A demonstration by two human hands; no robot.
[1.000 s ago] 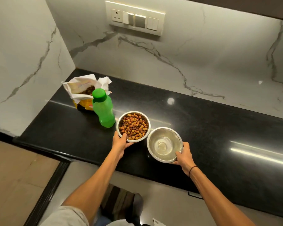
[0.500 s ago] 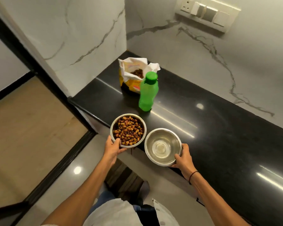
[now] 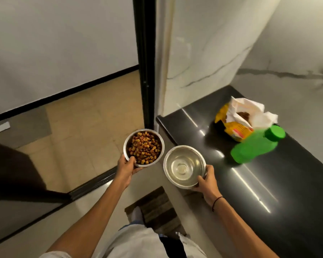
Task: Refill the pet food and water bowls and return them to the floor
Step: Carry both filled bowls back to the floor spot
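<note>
The long shiny black stone counter [image 3: 268,192] now sits off to the right side, and much more of the tan tiled floor [image 3: 78,142] shows on the left than half a second ago, because the view has turned that way. The open yellow and white bag of pet food [image 3: 239,120] and the green plastic bottle with a green cap [image 3: 255,146] stand on the counter, close together, as before, and look blurry. A small dark striped mat [image 3: 155,209] lies on the floor below.

The round steel bowl full of brown food bits [image 3: 144,148] has left the counter. It is now held up in the air over the floor. The left hand [image 3: 127,166] grips its near edge, thumb curled over the rim and fingers under it. The round steel bowl with clear water [image 3: 185,166] is also up, over the counter's edge. The right hand [image 3: 207,181] grips its near right rim, fingers curled round it. The two bowls are just beside each other, not touching.
</note>
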